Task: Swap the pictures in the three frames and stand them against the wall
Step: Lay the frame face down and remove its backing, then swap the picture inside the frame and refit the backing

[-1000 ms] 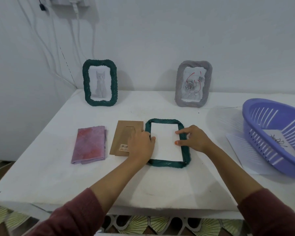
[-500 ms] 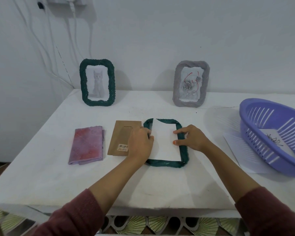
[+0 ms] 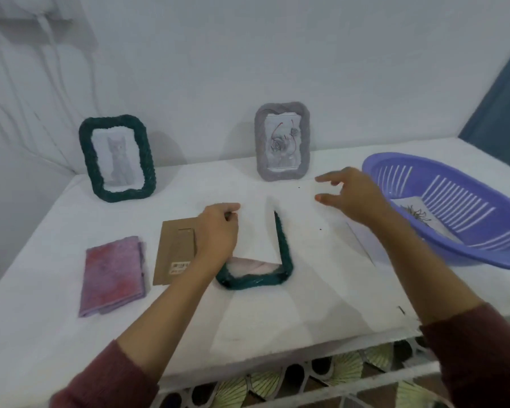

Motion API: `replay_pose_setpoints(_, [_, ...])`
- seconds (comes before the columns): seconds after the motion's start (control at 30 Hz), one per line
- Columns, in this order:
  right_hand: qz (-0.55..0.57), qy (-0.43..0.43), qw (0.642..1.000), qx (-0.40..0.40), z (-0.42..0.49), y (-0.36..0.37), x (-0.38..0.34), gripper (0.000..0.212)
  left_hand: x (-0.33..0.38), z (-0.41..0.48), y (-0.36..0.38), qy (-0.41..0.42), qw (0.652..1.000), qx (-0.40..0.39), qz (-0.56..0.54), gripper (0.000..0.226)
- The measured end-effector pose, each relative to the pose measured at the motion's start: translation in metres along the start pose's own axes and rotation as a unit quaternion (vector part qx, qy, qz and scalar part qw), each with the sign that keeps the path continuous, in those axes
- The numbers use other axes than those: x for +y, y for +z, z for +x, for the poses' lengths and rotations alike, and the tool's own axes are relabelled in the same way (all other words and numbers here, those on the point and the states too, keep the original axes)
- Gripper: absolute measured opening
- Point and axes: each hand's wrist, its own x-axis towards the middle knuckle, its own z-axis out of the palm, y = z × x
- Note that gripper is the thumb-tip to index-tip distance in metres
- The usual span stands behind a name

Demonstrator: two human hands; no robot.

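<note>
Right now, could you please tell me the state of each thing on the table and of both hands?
Cat frame: upright against wall, picture in.
Grey frame: upright against wall, rose picture in.
Third green frame: flat, back off.
White sheet: held at its corner.
Cardboard back: flat beside frame.
Cloth: folded.
Basket: paper inside.
Left hand: pinching sheet.
Right hand: open, empty.

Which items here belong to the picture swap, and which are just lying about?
Job: left hand lifting white sheet from flat green frame; cardboard backing; cat frame; grey frame; basket with a picture.
Idle: folded cloth; wall cables.
</note>
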Motion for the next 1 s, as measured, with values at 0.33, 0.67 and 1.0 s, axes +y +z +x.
replay_pose_setpoints(0.33, [-0.222,0.101,0.96,-0.134,-0.018,-0.071,0.086,0.029,0.065,-0.031,0.113,0.0,0.992,-0.104,-0.07,0.028])
replay_pose_setpoints(0.67, [-0.146,0.01,0.978,-0.149,-0.006,-0.109,0.107,0.028,0.093,-0.046,0.201,-0.074,0.988,-0.105,-0.086,0.027])
replay_pose_setpoints(1.0, [-0.101,0.002,0.977,-0.187,-0.014,-0.082,0.111,0.029,0.088,-0.044,0.217,-0.065,0.991,-0.103,-0.054,0.028])
